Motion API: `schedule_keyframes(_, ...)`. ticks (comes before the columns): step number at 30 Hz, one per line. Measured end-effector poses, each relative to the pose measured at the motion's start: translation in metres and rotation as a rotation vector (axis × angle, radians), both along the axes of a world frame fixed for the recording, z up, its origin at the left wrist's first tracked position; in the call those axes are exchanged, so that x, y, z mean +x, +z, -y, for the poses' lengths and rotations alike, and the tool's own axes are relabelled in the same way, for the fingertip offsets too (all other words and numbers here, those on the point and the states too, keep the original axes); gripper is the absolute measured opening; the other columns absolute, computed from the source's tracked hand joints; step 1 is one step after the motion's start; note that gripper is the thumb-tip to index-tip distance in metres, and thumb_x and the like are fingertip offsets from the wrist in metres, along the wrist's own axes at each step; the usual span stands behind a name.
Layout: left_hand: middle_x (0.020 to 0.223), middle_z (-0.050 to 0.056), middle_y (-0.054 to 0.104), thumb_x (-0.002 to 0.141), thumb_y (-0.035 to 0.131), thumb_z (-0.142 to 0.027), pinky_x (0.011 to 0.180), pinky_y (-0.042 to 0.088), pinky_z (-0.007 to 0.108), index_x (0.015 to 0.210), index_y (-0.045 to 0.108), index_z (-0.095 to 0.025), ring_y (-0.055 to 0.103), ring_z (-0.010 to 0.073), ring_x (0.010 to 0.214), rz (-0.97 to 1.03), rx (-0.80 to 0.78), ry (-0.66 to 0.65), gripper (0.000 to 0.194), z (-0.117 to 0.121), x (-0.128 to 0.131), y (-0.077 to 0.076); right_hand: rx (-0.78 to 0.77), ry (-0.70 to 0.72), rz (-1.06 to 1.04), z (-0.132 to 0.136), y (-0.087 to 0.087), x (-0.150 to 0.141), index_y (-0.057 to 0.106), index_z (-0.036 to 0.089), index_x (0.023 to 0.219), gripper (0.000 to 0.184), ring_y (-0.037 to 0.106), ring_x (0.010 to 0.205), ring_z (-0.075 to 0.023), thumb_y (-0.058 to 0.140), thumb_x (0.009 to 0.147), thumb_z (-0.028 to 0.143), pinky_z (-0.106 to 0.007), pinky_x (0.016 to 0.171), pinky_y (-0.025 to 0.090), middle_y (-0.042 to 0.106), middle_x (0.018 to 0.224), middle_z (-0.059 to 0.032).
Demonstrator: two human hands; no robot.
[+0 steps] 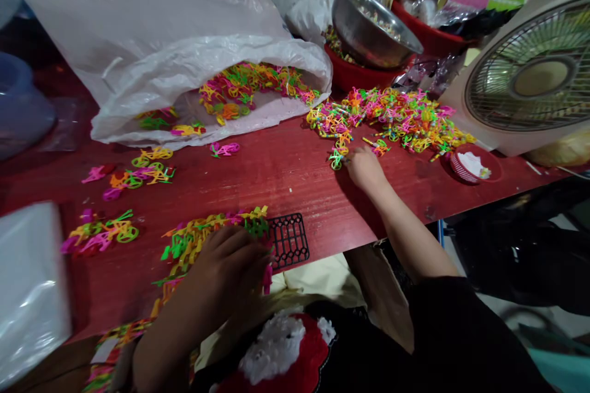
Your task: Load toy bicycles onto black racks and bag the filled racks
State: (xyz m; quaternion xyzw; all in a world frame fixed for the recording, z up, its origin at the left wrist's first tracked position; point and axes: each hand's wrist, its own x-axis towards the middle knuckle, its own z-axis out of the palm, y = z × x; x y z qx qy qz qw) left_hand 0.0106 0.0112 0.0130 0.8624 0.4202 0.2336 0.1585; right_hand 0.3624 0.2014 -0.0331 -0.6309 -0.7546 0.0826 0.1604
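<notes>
My left hand point(230, 265) is over a black plastic grid rack point(290, 238) at the table's near edge, its fingers bent together. Whatever lies under those fingertips is hidden. Rows of small bright plastic pieces point(184, 245), in yellow, green and pink, stand along the rack's left part and beside that hand. Farther off, my right hand point(366, 169) reaches the near edge of a heap of similar bicycle-shaped pieces point(391, 116). Its fingers are curled in, and a green piece point(336, 159) lies right by them. What they pinch is not visible.
A large white plastic bag point(152, 98) lies open with more pieces inside. Loose pieces point(104, 233) are scattered at the left near a clear plastic package point(32, 288). A steel bowl point(373, 24), a small red basket point(470, 166) and a fan point(534, 73) stand at the right.
</notes>
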Motion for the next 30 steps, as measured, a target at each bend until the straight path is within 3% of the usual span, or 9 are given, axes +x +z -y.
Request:
schedule_keyframes(3,0.095,0.004,0.070,0.100,0.061,-0.020,0.080,0.045,0.038,0.105,0.071,-0.022,0.056,0.0219,0.091,0.030,-0.013,-0.016,0.011,0.003,-0.003,0.001,-0.045,0.096,-0.068,0.042,0.003,-0.019,0.074,0.012,0.091,0.014,0.058,0.088,-0.0198,0.062,0.097,0.014,-0.033,0.085,0.042,0.068,0.090,-0.0104)
schedule_keyframes(8,0.100,0.003,0.071,0.100,0.061,-0.020,0.084,0.046,0.039,0.107,0.068,-0.023,0.058,0.0215,0.094,0.068,0.004,0.041,0.011,0.005,0.003,0.005,-0.152,0.310,-0.701,0.104,-0.005,-0.078,0.070,0.018,0.111,0.018,0.067,0.092,-0.0189,0.057,0.100,0.024,-0.030,0.083,0.051,0.074,0.102,-0.0055)
schedule_keyframes(11,0.099,0.003,0.069,0.100,0.062,-0.024,0.083,0.047,0.038,0.104,0.067,-0.022,0.058,0.0214,0.094,0.091,-0.008,0.136,0.006,0.006,0.005,0.007,-0.245,0.404,-0.860,0.124,-0.021,-0.118,0.069,0.019,0.113,0.019,0.068,0.097,-0.0192,0.060,0.096,0.019,-0.032,0.089,0.053,0.074,0.107,-0.0049)
schedule_keyframes(16,0.100,0.004,0.065,0.100,0.063,-0.029,0.083,0.048,0.037,0.104,0.065,-0.022,0.059,0.0215,0.096,0.120,-0.038,0.236,0.009,0.007,0.003,0.008,-0.128,0.492,-0.627,0.130,-0.037,-0.145,0.068,0.016,0.101,0.021,0.064,0.100,-0.0230,0.055,0.089,0.005,-0.038,0.094,0.053,0.069,0.104,-0.0101)
schedule_keyframes(20,0.105,0.003,0.065,0.099,0.064,-0.030,0.088,0.047,0.039,0.109,0.067,-0.024,0.057,0.0234,0.103,0.112,-0.054,0.177,0.012,0.006,0.003,0.008,-0.012,0.537,-0.464,0.131,-0.033,-0.143,0.067,0.015,0.096,0.023,0.057,0.103,-0.0262,0.054,0.085,0.001,-0.042,0.097,0.052,0.067,0.106,-0.0139)
schedule_keyframes(24,0.109,0.005,0.065,0.098,0.067,-0.032,0.090,0.047,0.042,0.111,0.068,-0.023,0.056,0.0253,0.105,0.101,-0.031,0.138,0.016,0.004,0.003,0.006,-0.053,0.552,-0.305,0.129,-0.025,-0.144,0.064,0.017,0.088,0.021,0.054,0.098,-0.0255,0.055,0.082,-0.001,-0.039,0.089,0.052,0.063,0.097,-0.0105)
schedule_keyframes(30,0.109,0.007,0.066,0.099,0.066,-0.031,0.090,0.047,0.045,0.109,0.069,-0.021,0.055,0.0261,0.103,0.072,-0.010,0.141,0.014,0.004,0.002,0.002,-0.109,0.601,-0.221,0.128,-0.022,-0.151,0.066,0.016,0.096,0.023,0.053,0.099,-0.0252,0.059,0.080,0.000,-0.037,0.091,0.050,0.064,0.098,-0.0102)
